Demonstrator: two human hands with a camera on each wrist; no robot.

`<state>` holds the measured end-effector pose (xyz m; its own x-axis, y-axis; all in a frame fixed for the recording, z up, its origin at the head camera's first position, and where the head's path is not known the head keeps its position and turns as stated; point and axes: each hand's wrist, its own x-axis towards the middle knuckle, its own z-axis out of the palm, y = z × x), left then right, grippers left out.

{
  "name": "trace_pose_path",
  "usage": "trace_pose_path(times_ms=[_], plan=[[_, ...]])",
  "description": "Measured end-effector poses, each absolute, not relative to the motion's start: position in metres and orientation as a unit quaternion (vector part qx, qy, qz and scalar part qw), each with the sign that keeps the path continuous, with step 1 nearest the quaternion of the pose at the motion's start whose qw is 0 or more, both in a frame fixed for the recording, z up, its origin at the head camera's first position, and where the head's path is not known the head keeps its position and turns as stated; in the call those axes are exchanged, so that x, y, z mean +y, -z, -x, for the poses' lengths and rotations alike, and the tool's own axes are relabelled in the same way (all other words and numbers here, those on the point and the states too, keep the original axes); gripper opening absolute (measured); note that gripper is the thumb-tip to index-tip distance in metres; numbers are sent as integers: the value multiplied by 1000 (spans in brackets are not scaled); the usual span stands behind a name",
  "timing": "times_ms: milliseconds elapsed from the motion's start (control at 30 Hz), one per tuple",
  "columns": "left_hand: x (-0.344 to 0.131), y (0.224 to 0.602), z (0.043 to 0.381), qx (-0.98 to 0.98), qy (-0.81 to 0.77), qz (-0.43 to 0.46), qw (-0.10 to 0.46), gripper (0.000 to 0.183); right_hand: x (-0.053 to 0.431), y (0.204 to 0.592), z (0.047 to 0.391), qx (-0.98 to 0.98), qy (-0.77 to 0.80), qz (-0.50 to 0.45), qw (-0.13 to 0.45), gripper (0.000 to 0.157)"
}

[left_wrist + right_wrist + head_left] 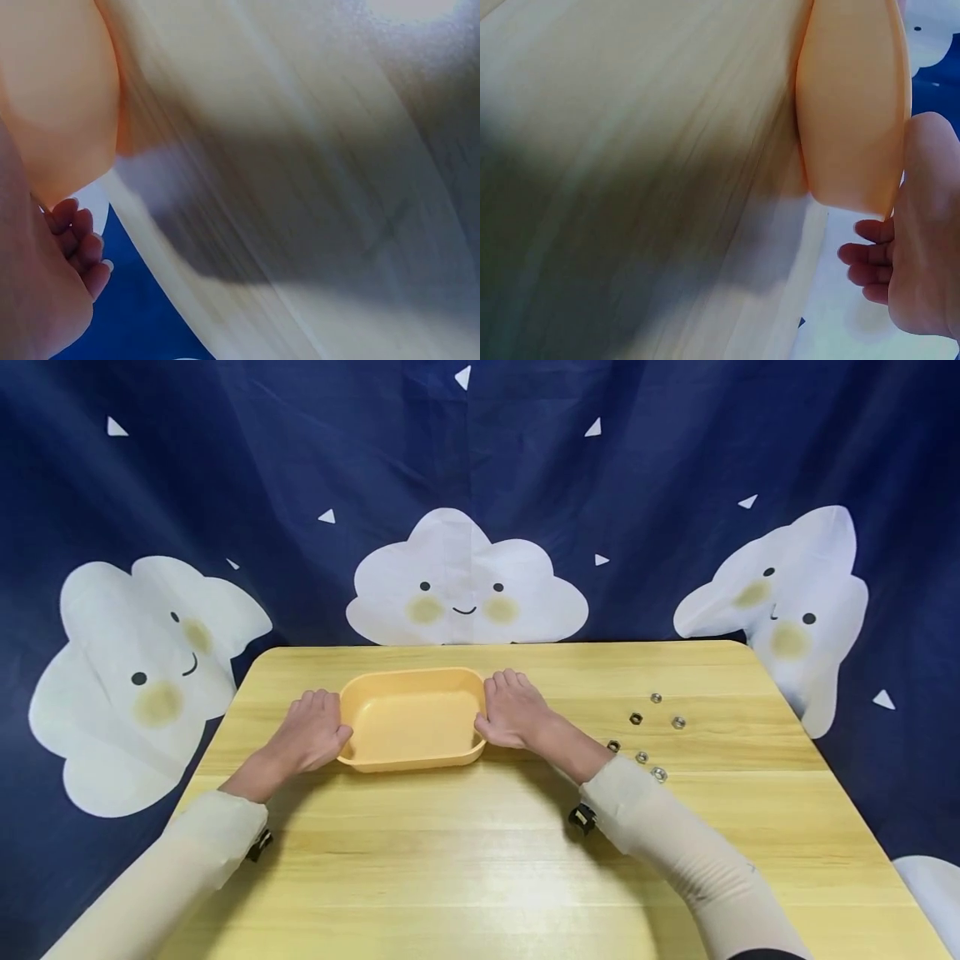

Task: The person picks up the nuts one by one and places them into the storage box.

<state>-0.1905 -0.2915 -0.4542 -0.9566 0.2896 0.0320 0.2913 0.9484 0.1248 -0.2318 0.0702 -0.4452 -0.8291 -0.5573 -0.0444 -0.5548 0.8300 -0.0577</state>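
A shallow yellow-orange plastic tray [416, 727] with rounded corners stands near the far side of the wooden table, nothing inside it. My left hand [313, 731] grips its left end, thumb over the rim and fingers curled at the outside. At the opposite end my right hand [513, 708] holds the rim the same way. In the left wrist view the tray's outer wall [60, 90] rises beside the left hand [45, 277]. The right wrist view has the tray's side [851, 105] above the curled fingers of the right hand [922, 255].
Several metal nuts lie scattered right of the tray, among them a dark nut [636, 718] and a silver nut [659, 774] close to the right forearm. Behind the wooden table [465, 860] hangs a dark blue curtain [300, 443] with white clouds.
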Motion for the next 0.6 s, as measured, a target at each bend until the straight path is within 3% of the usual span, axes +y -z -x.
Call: trace_pose_path(times_ms=[200,600], plan=[[-291,454,192,-987,69,142,13,25,71,444,233,957,21,288,29,36],[-293,456,190,-987,76,140,-2,22,70,447,228,958,37,282,38,36]])
